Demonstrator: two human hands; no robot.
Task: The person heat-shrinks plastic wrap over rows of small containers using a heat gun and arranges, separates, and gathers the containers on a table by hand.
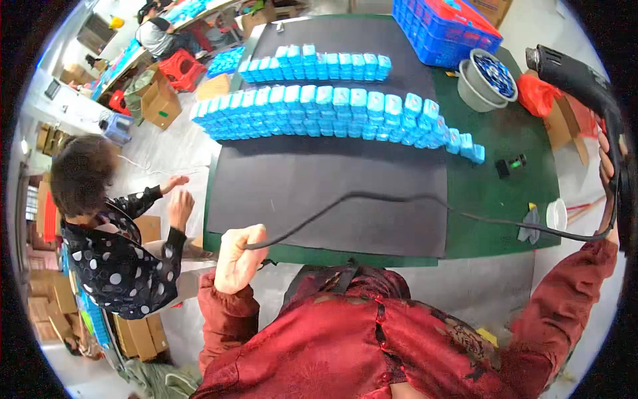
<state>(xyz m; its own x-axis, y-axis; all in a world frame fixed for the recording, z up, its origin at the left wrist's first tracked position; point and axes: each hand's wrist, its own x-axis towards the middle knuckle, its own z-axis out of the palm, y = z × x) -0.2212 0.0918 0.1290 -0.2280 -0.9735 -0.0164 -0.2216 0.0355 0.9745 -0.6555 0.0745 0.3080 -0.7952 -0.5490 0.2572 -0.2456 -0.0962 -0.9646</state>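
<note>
At the right edge, my right hand (605, 159) is wrapped round the handle of a black heat gun (577, 78), whose metal nozzle points left. Its black cable (379, 196) hangs from the handle and runs across in front of me to my left hand (238, 258). That hand is closed on the cable near the table's front left edge. Beyond the cable, long stacked rows of blue wrapped packs (299, 110) stand on a black mat (319, 179). A shorter stack of the same packs (325, 65) is behind them.
A blue crate (415, 40) and grey buckets (468, 90) stand at the back right of the green table (488, 199). A small black-and-green object (510, 165) and a white cup (556, 214) lie nearer. A co-worker in a dotted shirt (126, 266) is close on my left.
</note>
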